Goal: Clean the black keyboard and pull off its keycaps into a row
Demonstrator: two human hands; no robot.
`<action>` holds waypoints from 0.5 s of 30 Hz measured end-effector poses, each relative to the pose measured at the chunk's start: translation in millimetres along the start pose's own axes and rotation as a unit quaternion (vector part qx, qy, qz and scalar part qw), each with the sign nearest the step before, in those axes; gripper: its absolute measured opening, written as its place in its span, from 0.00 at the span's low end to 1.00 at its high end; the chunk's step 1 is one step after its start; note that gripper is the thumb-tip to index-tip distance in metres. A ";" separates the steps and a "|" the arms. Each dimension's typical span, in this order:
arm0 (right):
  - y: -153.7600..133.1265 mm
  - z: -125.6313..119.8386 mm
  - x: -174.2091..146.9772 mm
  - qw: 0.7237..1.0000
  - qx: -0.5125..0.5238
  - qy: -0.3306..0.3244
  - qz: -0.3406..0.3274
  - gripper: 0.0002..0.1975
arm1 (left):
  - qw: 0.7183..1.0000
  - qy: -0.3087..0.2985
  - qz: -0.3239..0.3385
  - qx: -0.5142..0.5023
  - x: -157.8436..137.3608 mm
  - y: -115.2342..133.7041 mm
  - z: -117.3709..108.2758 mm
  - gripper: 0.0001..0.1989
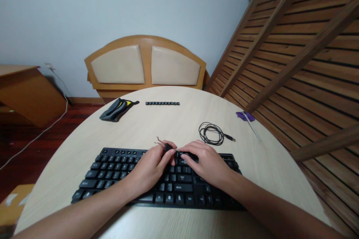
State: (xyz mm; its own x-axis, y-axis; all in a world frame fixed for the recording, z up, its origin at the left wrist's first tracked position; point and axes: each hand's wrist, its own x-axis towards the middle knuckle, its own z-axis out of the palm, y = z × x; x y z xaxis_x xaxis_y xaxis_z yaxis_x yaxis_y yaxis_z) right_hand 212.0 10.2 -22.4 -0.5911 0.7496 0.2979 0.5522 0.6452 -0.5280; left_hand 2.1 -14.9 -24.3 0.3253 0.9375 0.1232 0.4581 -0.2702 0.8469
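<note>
Between thumb and fingers my left hand [153, 164] grips a keycap puller [167, 147]. Its dark handle is mostly covered, and its thin bent wire prongs stick out past the fingers, away from me. My right hand [206, 160] is at the top row of the black keyboard [183, 187], thumb and forefinger close together; whatever lies between their tips is too small to make out. Along the left part of that row, bare key sockets [122, 152] show where caps are off. Farther back, several black keycaps [162, 103] stand in a straight line on the table.
A coiled black USB cable [212, 133] lies right of centre on the round table [179, 123]. At the back left rests a grey and black pouch [116, 110] with yellow inside. A purple cloth [245, 116] and a thin pale stick [253, 127] sit near the right edge.
</note>
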 end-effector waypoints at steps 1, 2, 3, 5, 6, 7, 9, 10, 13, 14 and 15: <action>0.3 0.3 0.0 1.000 0.002 0.000 -0.001 0.10 | 1.000 -0.002 0.000 0.000 0.1 -0.3 -0.2 0.14; 0.7 0.8 -0.1 1.000 0.003 0.001 -0.001 0.10 | 1.000 -0.002 0.000 0.000 0.1 -0.7 -0.3 0.14; 1.1 1.5 -0.1 1.000 0.004 0.002 0.000 0.10 | 1.000 -0.001 -0.001 -0.001 0.0 -1.1 -0.3 0.14; 2.0 2.9 -0.1 1.000 0.003 0.005 0.004 0.09 | 1.000 -0.002 -0.002 -0.004 -0.3 -1.9 0.1 0.15; 2.3 3.7 0.0 1.000 0.001 0.006 0.007 0.09 | 1.000 -0.002 -0.003 -0.005 -0.5 -2.3 0.5 0.16; 2.6 4.3 0.1 1.000 -0.001 0.007 0.009 0.09 | 1.000 -0.002 -0.005 -0.004 -0.7 -2.5 0.9 0.17; 2.8 5.2 0.5 1.000 -0.005 0.006 0.013 0.09 | 1.000 -0.001 -0.009 -0.001 -1.0 -2.6 1.9 0.19; 2.7 5.4 0.6 1.000 -0.006 0.005 0.015 0.09 | 1.000 -0.002 -0.012 0.000 -1.1 -2.5 2.2 0.20; 2.0 5.3 0.3 1.000 -0.010 0.002 0.015 0.08 | 1.000 -0.004 -0.018 0.002 -1.4 -2.0 2.7 0.20; 1.7 5.1 0.0 1.000 -0.010 0.001 0.015 0.08 | 1.000 -0.004 -0.019 0.002 -1.5 -1.8 2.6 0.20; 1.4 4.8 -0.1 1.000 -0.010 -0.001 0.014 0.08 | 1.000 -0.003 -0.018 0.003 -1.6 -1.8 2.4 0.20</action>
State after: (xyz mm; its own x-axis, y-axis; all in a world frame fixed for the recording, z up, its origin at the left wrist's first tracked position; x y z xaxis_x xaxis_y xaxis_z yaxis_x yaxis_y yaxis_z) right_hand 210.0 10.3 -27.0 -0.5767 0.7667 0.2822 0.5795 0.6274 -0.5202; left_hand 2.7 -16.5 -27.3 0.3131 0.9455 0.0895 0.4744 -0.2373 0.8477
